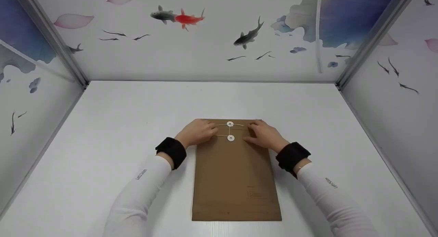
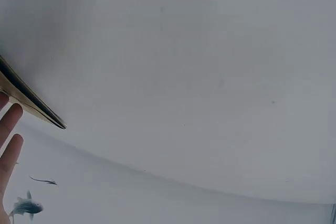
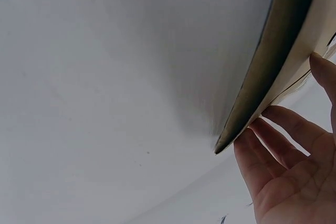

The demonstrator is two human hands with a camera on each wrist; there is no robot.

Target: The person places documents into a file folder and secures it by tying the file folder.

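A brown kraft document envelope (image 1: 236,172) lies on the white table, its flap end away from me. Two white button discs, the upper one (image 1: 230,124) on the flap and the lower one (image 1: 231,138) beneath it, are linked by a thin white string (image 1: 229,131). My left hand (image 1: 198,132) rests on the envelope's upper left, where string runs up to its fingertips; in the left wrist view its visible fingers are extended. On the upper right, my right hand (image 1: 267,134) touches the flap area with fairly straight fingertips (image 3: 273,111), thumb apart.
White table surface (image 1: 113,127) surrounds the envelope. Printed panels with fish and petals stand at the back (image 1: 205,55) and on both sides, joined by grey metal corner posts (image 1: 58,41). Black bands (image 1: 172,152) circle both wrists.
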